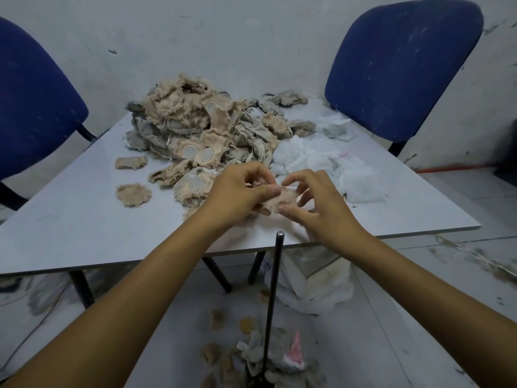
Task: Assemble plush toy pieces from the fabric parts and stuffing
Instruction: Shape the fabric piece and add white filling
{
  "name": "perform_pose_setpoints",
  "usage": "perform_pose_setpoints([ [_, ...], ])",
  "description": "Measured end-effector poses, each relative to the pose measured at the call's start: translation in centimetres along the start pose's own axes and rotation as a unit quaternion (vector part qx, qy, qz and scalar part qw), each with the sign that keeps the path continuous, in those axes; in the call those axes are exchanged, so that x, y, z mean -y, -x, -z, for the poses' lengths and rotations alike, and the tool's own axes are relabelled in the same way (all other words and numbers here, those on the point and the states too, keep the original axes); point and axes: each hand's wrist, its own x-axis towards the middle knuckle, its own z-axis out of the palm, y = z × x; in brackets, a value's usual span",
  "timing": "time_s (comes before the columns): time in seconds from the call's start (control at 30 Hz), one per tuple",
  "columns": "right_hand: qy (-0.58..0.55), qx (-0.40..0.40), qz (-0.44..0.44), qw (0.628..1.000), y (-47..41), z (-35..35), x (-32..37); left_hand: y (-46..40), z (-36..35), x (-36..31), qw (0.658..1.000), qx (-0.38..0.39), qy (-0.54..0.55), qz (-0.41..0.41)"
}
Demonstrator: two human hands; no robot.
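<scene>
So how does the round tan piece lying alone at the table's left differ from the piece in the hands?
The lone round piece lies flat and untouched on the table; the held piece is bunched and pinched between the left hand and right hand. The lone one shows whole; the held one is partly hidden. Both are tan, fuzzy-edged fabric.

Workshop: fabric heap (195,127) (scraps on floor).

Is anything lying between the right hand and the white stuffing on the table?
Nothing visible. The right hand and left hand both pinch a tan fabric piece; the stuffing lies just beyond, over bare table.
</scene>
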Motion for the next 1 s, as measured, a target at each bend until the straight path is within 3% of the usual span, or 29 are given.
perform_pose_setpoints([
  [0.23, -0.032, 0.079, -0.026, 0.996, -0.2, 0.4, 0.0, 0.8, 0.1, 0.0, 0.997, 0.062, 0.024, 0.036],
  [0.33, -0.102, 0.042, -0.020, 0.994, -0.4, 0.8, 0.1, 0.9, 0.5, 0.0, 0.991, 0.122, 0.019, 0.050],
  [0.47, -0.220, 0.023, -0.045, 0.974, -0.5, 0.6, 0.3, 0.7, 1.0, -0.2, 0.975, 0.163, 0.133, 0.068],
  [0.57, -0.244, 0.001, -0.026, 0.969, -0.4, 0.1, 0.9, 0.9, 1.1, -0.1, 0.948, 0.213, 0.231, 0.055],
  [0.63, -0.245, -0.023, -0.016, 0.969, -0.3, -0.1, 1.2, 1.0, 0.9, -0.1, 0.949, 0.205, 0.237, 0.039],
  [0.73, -0.233, -0.043, -0.008, 0.971, -0.1, -0.2, 1.2, 1.0, 0.6, -0.5, 0.982, 0.121, 0.145, 0.007],
  [0.8, -0.239, -0.029, -0.011, 0.971, 0.1, -0.3, 1.2, 1.1, 0.4, -0.4, 0.998, 0.043, 0.016, -0.046],
  [0.9, -0.269, 0.000, -0.027, 0.963, 0.0, -0.5, 1.1, 1.6, -0.2, 0.0, 0.960, -0.075, -0.202, -0.177],
  [1.0, -0.247, -0.044, -0.056, 0.967, -0.2, -0.7, 0.8, 1.8, -0.8, 0.0, 0.924, -0.091, -0.257, -0.267],
])
